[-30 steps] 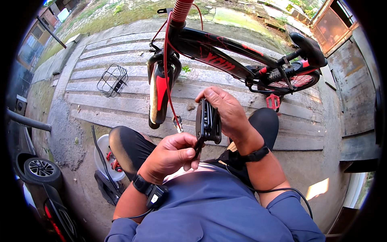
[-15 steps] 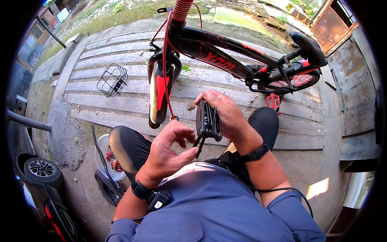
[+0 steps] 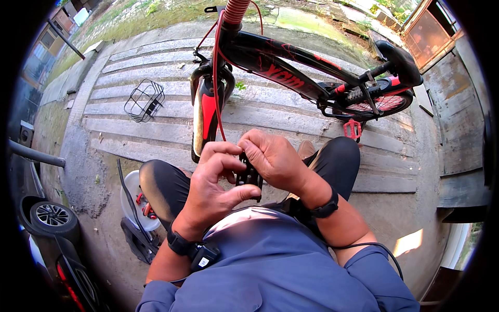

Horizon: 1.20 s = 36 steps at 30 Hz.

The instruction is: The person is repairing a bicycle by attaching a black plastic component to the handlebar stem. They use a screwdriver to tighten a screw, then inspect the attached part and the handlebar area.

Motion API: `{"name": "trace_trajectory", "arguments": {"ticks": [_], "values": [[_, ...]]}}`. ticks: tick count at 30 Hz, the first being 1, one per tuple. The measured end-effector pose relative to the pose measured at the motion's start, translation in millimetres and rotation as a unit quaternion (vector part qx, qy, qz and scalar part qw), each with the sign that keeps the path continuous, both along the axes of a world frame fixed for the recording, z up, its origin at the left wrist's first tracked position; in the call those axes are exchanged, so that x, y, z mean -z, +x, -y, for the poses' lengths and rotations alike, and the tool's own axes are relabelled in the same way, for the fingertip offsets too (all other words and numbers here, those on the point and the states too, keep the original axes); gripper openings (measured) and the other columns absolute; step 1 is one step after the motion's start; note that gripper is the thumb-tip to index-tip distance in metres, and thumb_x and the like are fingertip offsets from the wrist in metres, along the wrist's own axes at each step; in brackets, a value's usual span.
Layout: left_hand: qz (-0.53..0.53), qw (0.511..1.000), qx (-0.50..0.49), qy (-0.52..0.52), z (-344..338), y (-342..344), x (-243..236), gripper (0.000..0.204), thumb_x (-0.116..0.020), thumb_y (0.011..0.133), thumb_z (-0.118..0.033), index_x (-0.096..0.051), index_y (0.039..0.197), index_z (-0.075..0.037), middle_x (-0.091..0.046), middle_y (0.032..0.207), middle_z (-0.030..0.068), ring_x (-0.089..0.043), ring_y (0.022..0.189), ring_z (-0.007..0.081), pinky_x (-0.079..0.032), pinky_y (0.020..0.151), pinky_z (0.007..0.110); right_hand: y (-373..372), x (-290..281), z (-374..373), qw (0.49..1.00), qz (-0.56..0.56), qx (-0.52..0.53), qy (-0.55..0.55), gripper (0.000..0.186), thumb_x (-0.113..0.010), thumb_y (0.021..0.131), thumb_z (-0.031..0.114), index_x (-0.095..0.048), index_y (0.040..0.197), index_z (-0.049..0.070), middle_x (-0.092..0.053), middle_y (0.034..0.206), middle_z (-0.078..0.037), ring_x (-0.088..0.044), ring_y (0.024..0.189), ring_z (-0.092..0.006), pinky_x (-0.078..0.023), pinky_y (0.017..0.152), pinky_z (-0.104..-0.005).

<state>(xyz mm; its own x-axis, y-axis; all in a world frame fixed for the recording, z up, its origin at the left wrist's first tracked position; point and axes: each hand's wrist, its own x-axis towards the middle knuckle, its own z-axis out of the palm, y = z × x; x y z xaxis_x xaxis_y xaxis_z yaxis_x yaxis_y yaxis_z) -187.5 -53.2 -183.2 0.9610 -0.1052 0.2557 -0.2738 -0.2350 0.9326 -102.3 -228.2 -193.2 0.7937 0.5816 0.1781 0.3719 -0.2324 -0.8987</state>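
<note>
Between my hands, above my lap, is a black folding multi-tool (image 3: 248,176). My left hand (image 3: 214,179) grips it from the left, thumb at its lower end and curled fingers near its upper end. Closed around its upper right part, my right hand (image 3: 273,160) pinches with thumb and forefinger at the top. The fingers cover much of the tool, so I cannot make out which blade or key they touch. Just ahead stands a black and red bicycle (image 3: 280,75), its front wheel and red-marked mudguard (image 3: 208,112) nearest to my hands.
A black wire basket (image 3: 144,100) lies on the concrete slabs at the left. Beside my left knee stands a white tub (image 3: 131,200) with red items, a black bag (image 3: 138,242) next to it. A car (image 3: 57,234) is at the far left; a metal door (image 3: 455,104) rises at the right.
My right hand has moved down and left over the multi-tool. My left hand has come up and closed on it, and the tool now sits lower and is more hidden.
</note>
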Motion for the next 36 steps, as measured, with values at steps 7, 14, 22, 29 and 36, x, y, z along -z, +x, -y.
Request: {"name": "trace_trajectory", "arguments": {"ticks": [7, 14, 22, 29, 36], "values": [[-0.111, 0.974, -0.039, -0.193, 9, -2, 17, 0.062, -0.086, 0.077, -0.003, -0.046, 0.125, -0.005, -0.055, 0.098, 0.0008, -0.054, 0.080, 0.0037, -0.045, 0.065, 0.018, -6, -6, 2, 0.998, -0.006, -0.040, 0.057, 0.025, -0.057, 0.103, 0.025, -0.065, 0.107, 0.001, -0.063, 0.086, -0.011, -0.061, 0.075, -0.0205, -0.048, 0.071, -0.0309], [-0.182, 0.960, -0.053, -0.208, 12, -4, 14, 0.067, -0.084, 0.080, -0.002, -0.042, 0.132, -0.004, -0.059, 0.093, 0.0026, -0.056, 0.079, 0.0045, -0.047, 0.066, 0.018, 0, 2, 13, 0.987, -0.087, -0.113, 0.077, 0.032, -0.065, 0.099, 0.027, -0.061, 0.121, 0.003, -0.062, 0.087, -0.001, -0.057, 0.075, -0.0096, -0.047, 0.067, -0.0267], [-0.189, 0.939, -0.002, -0.286, 4, -5, 12, 0.071, -0.081, 0.083, -0.003, -0.039, 0.139, 0.000, -0.055, 0.125, 0.0115, -0.062, 0.104, 0.0157, -0.055, 0.087, 0.028, 0, 1, 17, 0.976, -0.189, -0.036, 0.104, 0.029, -0.063, 0.102, 0.023, -0.060, 0.124, 0.005, -0.063, 0.088, 0.001, -0.054, 0.067, -0.0040, -0.045, 0.056, -0.0206], [-0.206, 0.944, -0.008, -0.259, -3, -6, 15, 0.059, -0.081, 0.086, -0.007, -0.047, 0.133, 0.001, -0.061, 0.115, 0.0097, -0.062, 0.108, 0.0157, -0.054, 0.091, 0.029, 0, 5, 17, 0.940, -0.291, -0.046, 0.171, 0.036, -0.065, 0.100, 0.028, -0.056, 0.128, 0.006, -0.064, 0.091, -0.001, -0.059, 0.070, -0.0060, -0.049, 0.057, -0.0215], [-0.240, 0.953, -0.068, -0.169, 1, -3, 10, 0.049, -0.079, 0.087, -0.007, -0.051, 0.127, 0.003, -0.066, 0.095, 0.0081, -0.067, 0.084, 0.0118, -0.056, 0.072, 0.024, -1, -3, 21, 0.975, -0.206, -0.044, 0.074, 0.036, -0.076, 0.091, 0.021, -0.059, 0.118, 0.003, -0.066, 0.096, -0.007, -0.065, 0.080, -0.0133, -0.053, 0.069, -0.0288]]}}
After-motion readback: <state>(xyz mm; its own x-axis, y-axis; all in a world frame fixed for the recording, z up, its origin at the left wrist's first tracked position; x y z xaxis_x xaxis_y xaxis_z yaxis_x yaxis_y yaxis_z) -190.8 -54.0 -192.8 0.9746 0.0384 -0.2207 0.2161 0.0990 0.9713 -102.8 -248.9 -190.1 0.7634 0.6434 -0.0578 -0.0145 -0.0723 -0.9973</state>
